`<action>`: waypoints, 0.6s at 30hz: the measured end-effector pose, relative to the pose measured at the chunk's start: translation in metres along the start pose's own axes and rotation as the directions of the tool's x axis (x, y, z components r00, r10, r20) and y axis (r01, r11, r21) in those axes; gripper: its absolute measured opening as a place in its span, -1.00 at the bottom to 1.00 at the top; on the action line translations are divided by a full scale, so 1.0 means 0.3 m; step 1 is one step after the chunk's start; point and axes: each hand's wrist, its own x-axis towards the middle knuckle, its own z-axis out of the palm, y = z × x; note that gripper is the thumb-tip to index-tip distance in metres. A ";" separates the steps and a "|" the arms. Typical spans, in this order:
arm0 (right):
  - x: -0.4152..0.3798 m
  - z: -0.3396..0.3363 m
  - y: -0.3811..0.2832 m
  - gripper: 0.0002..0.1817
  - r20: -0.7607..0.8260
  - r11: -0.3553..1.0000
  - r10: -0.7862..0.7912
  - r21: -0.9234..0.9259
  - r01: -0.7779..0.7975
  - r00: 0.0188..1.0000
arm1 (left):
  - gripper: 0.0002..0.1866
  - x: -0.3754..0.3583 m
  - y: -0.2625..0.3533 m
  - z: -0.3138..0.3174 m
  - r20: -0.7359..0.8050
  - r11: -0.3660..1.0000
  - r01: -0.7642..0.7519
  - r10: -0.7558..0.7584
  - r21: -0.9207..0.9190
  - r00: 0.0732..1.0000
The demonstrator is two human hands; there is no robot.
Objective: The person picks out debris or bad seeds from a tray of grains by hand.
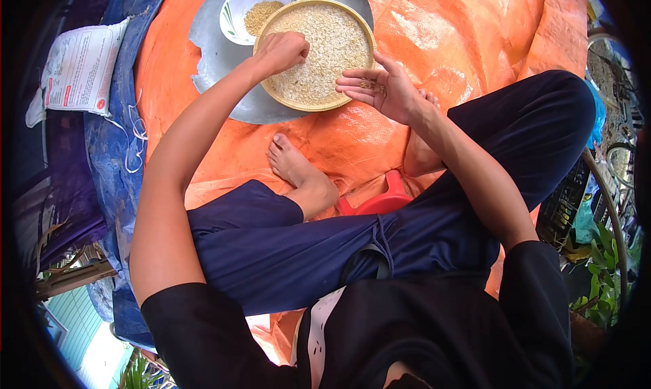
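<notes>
A round woven tray [371, 40] with a pale rim holds a layer of whitish, husk-like grain [324, 47]. My left hand [281, 52] is over the tray's left side, knuckles up and fingers curled closed; whatever they grip, if anything, is hidden. At the tray's right edge my right hand [380, 89] is turned palm up with its fingers stretched out. A few small grains seem to lie on its fingers. Behind the tray, at its upper left, a white bowl [234, 16] with a green leaf pattern contains golden-brown grain [261, 16].
Tray and bowl rest on a round grey metal sheet [210, 57] with a chipped left edge. Beneath it spreads an orange tarp [447, 30]. A red plastic stool [383, 202] is between my legs. A white printed sack [85, 67] lies on blue tarp at the left.
</notes>
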 end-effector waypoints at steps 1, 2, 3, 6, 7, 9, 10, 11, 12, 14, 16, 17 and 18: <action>0.000 -0.001 0.000 -0.17 0.002 1.000 -0.001 0.000 0.001 1.000 | -0.91 0.000 0.003 -0.002 0.002 1.000 0.002 -0.002 0.003 1.000; 0.000 0.000 0.000 -0.17 0.004 1.000 -0.001 0.000 0.001 1.000 | -0.91 -0.001 0.006 -0.005 0.004 1.000 0.004 -0.004 0.006 1.000; 0.002 -0.002 0.001 -0.17 0.007 1.000 -0.002 0.001 0.002 1.000 | -0.91 -0.001 0.003 -0.002 0.007 1.000 0.006 -0.006 0.010 1.000; 0.007 -0.007 0.003 -0.18 0.016 1.000 0.003 0.006 -0.003 1.000 | -0.92 0.001 -0.003 0.007 0.008 1.000 -0.015 0.015 0.017 1.000; 0.007 -0.008 0.003 -0.18 0.017 1.000 0.003 0.005 -0.003 1.000 | -0.92 0.000 -0.004 0.008 0.010 1.000 -0.019 0.019 0.014 1.000; 0.007 -0.006 0.001 -0.18 0.018 1.000 0.002 0.003 -0.002 1.000 | -0.92 -0.003 -0.008 0.009 0.013 1.000 -0.027 0.027 0.006 1.000; 0.006 -0.004 0.000 -0.18 0.016 1.000 0.001 0.003 -0.001 1.000 | -0.92 -0.003 -0.011 0.006 0.013 0.999 -0.035 0.035 -0.011 0.999; 0.004 -0.003 0.000 -0.19 0.014 1.000 -0.001 0.004 0.000 1.000 | -0.91 -0.003 -0.017 0.002 0.014 0.999 -0.043 0.044 -0.028 0.999; 0.003 -0.003 0.000 -0.19 0.011 1.000 -0.002 0.005 0.001 1.000 | -0.91 -0.002 -0.023 -0.003 0.015 0.998 -0.052 0.053 -0.046 0.998; 0.004 -0.004 0.001 -0.19 0.013 1.000 -0.004 0.007 0.004 1.000 | -0.91 0.005 -0.038 -0.015 0.037 0.991 -0.005 0.010 -0.133 0.999; 0.006 -0.006 0.002 -0.19 0.012 1.000 -0.003 0.009 0.003 1.000 | -0.91 0.011 -0.048 -0.035 0.063 0.972 0.036 -0.021 -0.234 0.998; 0.007 -0.006 0.002 -0.19 0.008 1.000 -0.001 0.008 0.001 1.000 | -0.90 0.013 -0.054 -0.047 0.076 0.955 0.053 -0.032 -0.291 0.997; 0.007 -0.007 0.002 -0.19 0.005 1.000 0.001 0.007 -0.001 1.000 | -0.90 0.017 -0.059 -0.057 0.090 0.935 0.070 -0.041 -0.347 0.995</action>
